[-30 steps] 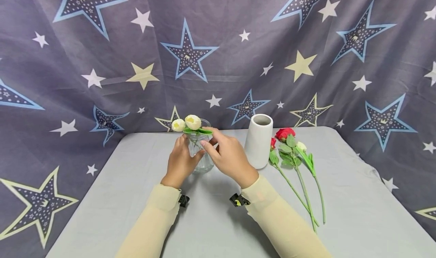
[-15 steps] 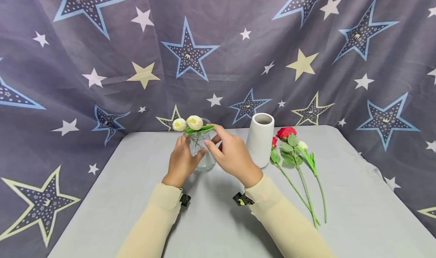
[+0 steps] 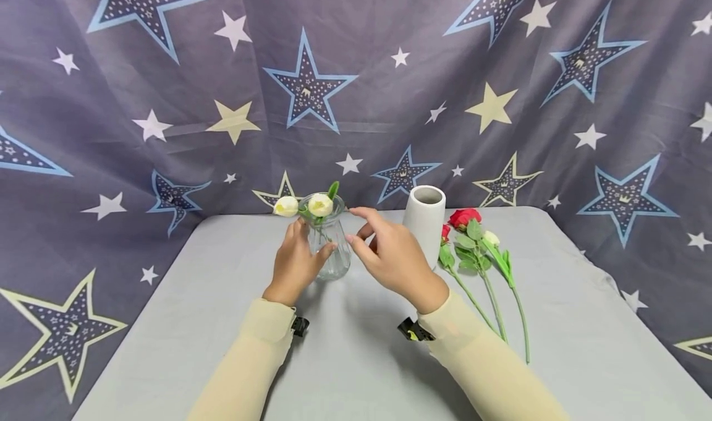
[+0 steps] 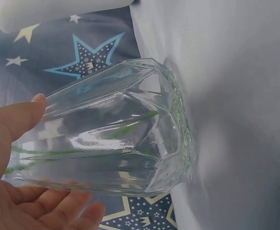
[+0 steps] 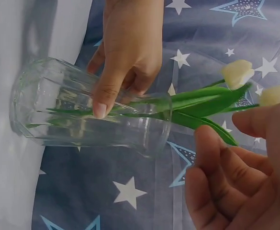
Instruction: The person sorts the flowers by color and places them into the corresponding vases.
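Note:
A clear glass vase (image 3: 335, 257) stands on the table with two white tulips (image 3: 320, 205) in it. Their blooms lean left over the rim, and the green stems show through the glass in the left wrist view. My left hand (image 3: 295, 263) grips the vase, thumb on the near side and fingers round the left. Just right of the rim is my right hand (image 3: 397, 254), fingers loosely bent and holding nothing. In the right wrist view its fingertips (image 5: 209, 139) are close to a green leaf (image 5: 204, 98); whether they touch it I cannot tell.
A white vase (image 3: 425, 220) stands right of the glass one, partly behind my right hand. Beside it lie red roses (image 3: 465, 218) and another white tulip (image 3: 492, 238), stems toward me. Behind the grey-covered table (image 3: 233, 242) hangs a star-patterned curtain (image 3: 356, 87).
My right hand has moved right, away from the rim. One leaf that lay toward its fingers now points up, and the tulip blooms have shifted slightly. The left hand keeps its grip.

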{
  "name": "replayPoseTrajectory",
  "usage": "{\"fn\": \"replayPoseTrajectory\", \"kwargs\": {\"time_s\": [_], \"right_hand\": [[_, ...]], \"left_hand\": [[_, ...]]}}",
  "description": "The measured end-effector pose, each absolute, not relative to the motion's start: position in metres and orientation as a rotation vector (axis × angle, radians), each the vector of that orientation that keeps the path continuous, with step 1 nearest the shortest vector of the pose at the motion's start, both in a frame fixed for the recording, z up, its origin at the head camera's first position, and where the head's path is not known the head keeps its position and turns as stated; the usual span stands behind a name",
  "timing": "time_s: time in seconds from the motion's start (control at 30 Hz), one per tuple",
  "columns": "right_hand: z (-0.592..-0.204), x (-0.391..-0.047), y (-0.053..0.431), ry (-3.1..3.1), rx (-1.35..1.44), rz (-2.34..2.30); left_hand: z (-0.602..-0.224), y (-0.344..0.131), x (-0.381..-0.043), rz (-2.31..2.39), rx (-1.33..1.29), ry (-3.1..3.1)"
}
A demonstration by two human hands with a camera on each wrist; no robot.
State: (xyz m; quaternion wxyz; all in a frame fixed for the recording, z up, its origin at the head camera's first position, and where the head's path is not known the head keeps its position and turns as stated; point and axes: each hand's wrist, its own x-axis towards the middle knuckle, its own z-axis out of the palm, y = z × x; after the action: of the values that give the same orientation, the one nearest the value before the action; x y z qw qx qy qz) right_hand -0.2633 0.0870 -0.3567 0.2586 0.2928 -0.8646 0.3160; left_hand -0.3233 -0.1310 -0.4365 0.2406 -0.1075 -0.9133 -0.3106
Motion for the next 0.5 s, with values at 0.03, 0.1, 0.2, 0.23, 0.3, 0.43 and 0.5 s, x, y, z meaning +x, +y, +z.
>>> {"fn": "replayPoseTrajectory", "kwargs": {"time_s": [0.03, 0.1, 0.2, 0.23, 0.3, 0.43, 0.5], "right_hand": [[-0.356, -0.262, 0.089, -2.342, 0.792, 0.853], [-0.356, -0.259, 0.091, -2.339, 0.790, 0.855], [-0.355, -0.254, 0.095, -2.344, 0.789, 0.863], [-0.354, -0.252, 0.096, -2.347, 0.789, 0.863], [-0.354, -0.248, 0.099, -2.355, 0.790, 0.864], [-0.351, -0.239, 0.106, -2.366, 0.783, 0.852], [-0.351, -0.236, 0.109, -2.364, 0.785, 0.846]], "left_hand": [[-0.436, -0.131, -0.323, -0.847, -0.297, -2.497], [-0.436, -0.131, -0.323, -0.844, -0.287, -2.502], [-0.436, -0.131, -0.323, -0.843, -0.280, -2.505], [-0.436, -0.131, -0.324, -0.843, -0.277, -2.507], [-0.435, -0.131, -0.324, -0.844, -0.270, -2.512], [-0.435, -0.131, -0.324, -0.845, -0.260, -2.523], [-0.436, -0.131, -0.325, -0.843, -0.263, -2.520]]}}
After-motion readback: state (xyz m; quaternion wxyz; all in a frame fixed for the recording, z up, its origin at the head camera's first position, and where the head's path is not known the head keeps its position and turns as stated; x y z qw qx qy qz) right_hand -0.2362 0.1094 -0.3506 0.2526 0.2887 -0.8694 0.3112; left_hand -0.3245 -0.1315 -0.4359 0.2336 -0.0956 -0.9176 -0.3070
